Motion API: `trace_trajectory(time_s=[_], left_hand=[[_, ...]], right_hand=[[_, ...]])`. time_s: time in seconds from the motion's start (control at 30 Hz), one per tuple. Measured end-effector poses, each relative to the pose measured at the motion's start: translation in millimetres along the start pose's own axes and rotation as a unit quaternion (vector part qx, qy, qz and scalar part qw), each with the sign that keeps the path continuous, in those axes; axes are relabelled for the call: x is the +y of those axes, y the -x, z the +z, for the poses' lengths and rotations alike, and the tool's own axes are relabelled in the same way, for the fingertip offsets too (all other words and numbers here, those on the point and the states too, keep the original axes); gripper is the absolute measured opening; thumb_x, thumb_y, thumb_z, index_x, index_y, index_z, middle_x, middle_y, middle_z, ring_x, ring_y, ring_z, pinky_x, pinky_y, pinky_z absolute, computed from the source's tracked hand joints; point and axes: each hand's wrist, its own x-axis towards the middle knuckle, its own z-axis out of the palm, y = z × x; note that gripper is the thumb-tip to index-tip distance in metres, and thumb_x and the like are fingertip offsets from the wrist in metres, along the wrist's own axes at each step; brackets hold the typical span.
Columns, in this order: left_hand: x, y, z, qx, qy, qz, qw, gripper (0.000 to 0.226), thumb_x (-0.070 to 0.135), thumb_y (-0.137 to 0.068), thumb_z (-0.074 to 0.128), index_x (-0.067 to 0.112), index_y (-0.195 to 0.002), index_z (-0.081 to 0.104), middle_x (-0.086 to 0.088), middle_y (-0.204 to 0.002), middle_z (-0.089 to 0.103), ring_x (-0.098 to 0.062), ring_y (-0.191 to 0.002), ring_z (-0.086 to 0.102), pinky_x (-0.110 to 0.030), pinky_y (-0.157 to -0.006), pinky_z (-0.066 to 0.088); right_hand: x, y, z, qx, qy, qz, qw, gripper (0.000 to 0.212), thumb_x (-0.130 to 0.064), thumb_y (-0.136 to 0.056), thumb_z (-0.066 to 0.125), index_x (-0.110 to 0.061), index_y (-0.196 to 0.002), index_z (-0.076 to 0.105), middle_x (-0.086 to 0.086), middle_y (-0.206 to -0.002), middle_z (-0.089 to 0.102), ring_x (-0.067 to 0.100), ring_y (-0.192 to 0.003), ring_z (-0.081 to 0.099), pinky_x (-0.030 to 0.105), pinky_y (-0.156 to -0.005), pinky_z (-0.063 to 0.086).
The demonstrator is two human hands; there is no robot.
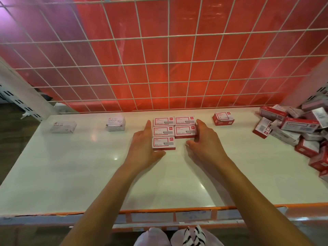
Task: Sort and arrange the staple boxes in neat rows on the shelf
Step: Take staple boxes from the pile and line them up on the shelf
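Several red-and-white staple boxes (pixel 163 131) lie flat in two columns at the back middle of the white shelf (pixel 88 166). My left hand (pixel 143 144) lies with straight fingers against the left side of the left column, thumb by the front box (pixel 164 143). My right hand (pixel 204 139) has its fingers against the right side of the right column's front box (pixel 185 131), thumb spread toward the front. A lone red-and-white box (pixel 223 118) sits further right. A jumbled heap of boxes (pixel 298 128) fills the shelf's right end.
Two white boxes (pixel 63 127) (pixel 115 123) stand apart at the back left. A white wire grid (pixel 159 68) over a red panel closes the back. The orange front edge (pixel 159 210) carries label strips. My shoes show below it.
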Motion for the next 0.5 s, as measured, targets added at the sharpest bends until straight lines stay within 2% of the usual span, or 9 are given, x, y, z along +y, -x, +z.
trace_trajectory(time_s=[0.13, 0.5], left_hand=[[-2, -11, -2, -0.027, 0.041, 0.0, 0.999, 0.068, 0.038, -0.068, 0.078, 0.029, -0.121, 0.037, 0.005, -0.12, 0.06, -0.019, -0.108, 0.052, -0.035, -0.085, 0.052], [-2, -16, 3, -0.021, 0.031, 0.012, 0.999, 0.073, 0.04, -0.073, 0.078, 0.03, -0.133, 0.036, 0.004, -0.128, 0.058, -0.021, -0.115, 0.049, -0.035, -0.091, 0.048]], right_hand=[[-1, -7, 2, -0.005, 0.018, -0.008, 1.0, 0.049, -0.01, -0.087, 0.064, -0.024, -0.13, 0.048, -0.006, -0.13, 0.058, 0.015, -0.118, 0.056, 0.031, -0.098, 0.046], [5, -15, 10, 0.035, 0.106, -0.014, 0.994, 0.043, -0.018, -0.093, 0.056, -0.019, -0.135, 0.048, 0.002, -0.131, 0.058, 0.021, -0.116, 0.057, 0.034, -0.1, 0.044]])
